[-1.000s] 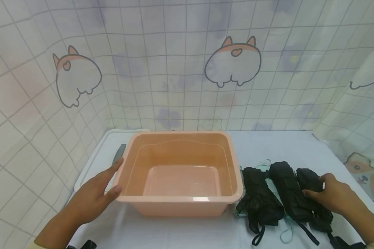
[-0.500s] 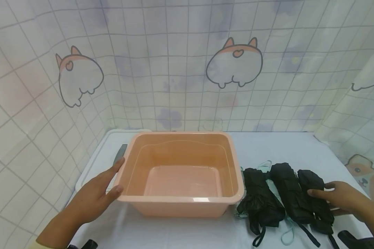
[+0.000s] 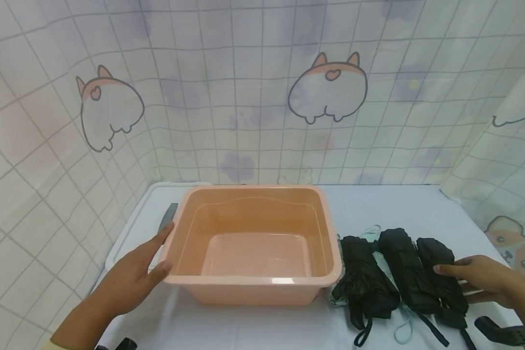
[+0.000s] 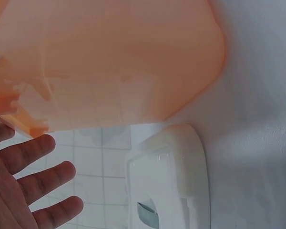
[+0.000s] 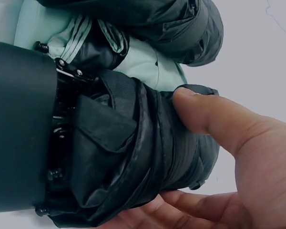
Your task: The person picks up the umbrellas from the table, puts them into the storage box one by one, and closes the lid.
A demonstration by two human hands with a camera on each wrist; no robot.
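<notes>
Folded umbrella point(image 3: 442, 277) (rightmost of three) gripped by right hand point(image 3: 485, 281), beside peach tub point(image 3: 253, 287).

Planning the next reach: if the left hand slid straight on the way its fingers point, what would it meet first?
The left hand points away along the peach tub's left wall; the grey strip beside it on the white tray probably comes first, though depth is unclear.

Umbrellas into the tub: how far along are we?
Nothing is in yet: the peach tub shows only its bare floor. All three folded black umbrellas lie on the table right of it. In hand: the right hand wraps thumb and fingers round the rightmost umbrella, not lifted. The left hand rests open against the tub's left rim. Left, probably: all three moves.
</notes>
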